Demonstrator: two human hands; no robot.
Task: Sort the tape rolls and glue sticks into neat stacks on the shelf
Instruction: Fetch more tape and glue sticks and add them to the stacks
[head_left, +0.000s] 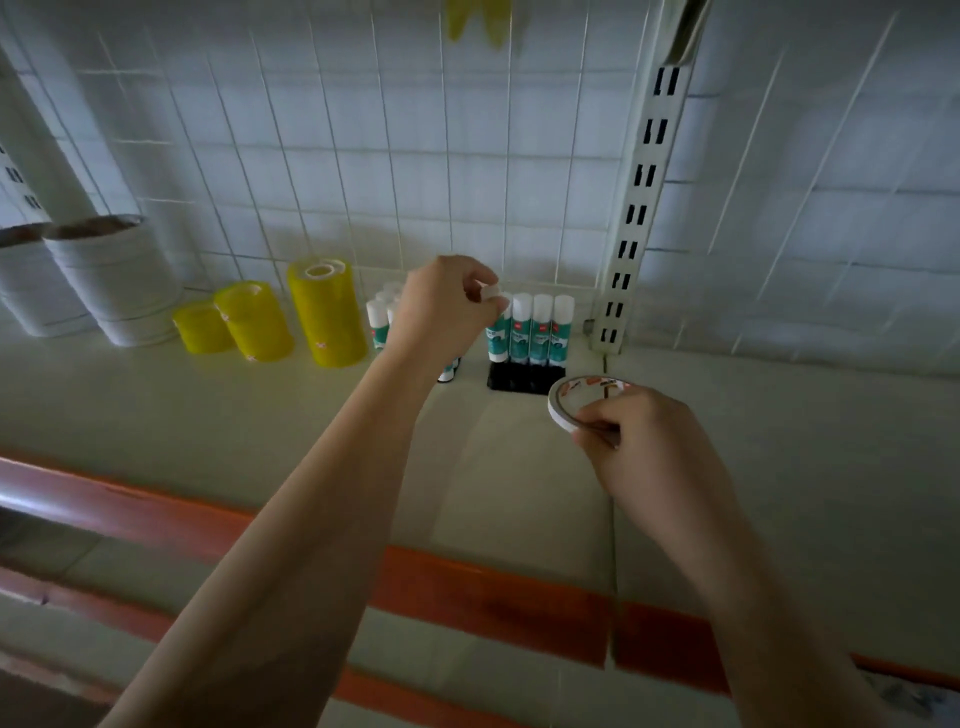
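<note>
My left hand (441, 306) reaches to the back of the shelf and pinches the white cap of a glue stick (491, 293) among the upright white-and-teal glue sticks (540, 327). More glue sticks (375, 322) stand to the left, partly hidden behind my hand. My right hand (639, 436) grips a thin white tape roll (563, 402) held above the shelf, in front of the sticks. Three stacks of yellow tape rolls (324, 312) stand to the left.
Tall stacks of white tape rolls (117, 280) stand at the far left. A wire grid backs the cream shelf (260, 415); a slotted white upright (631, 218) rises right of the glue sticks. A black block (519, 379) lies before the sticks. An orange strip (493, 597) edges the shelf front.
</note>
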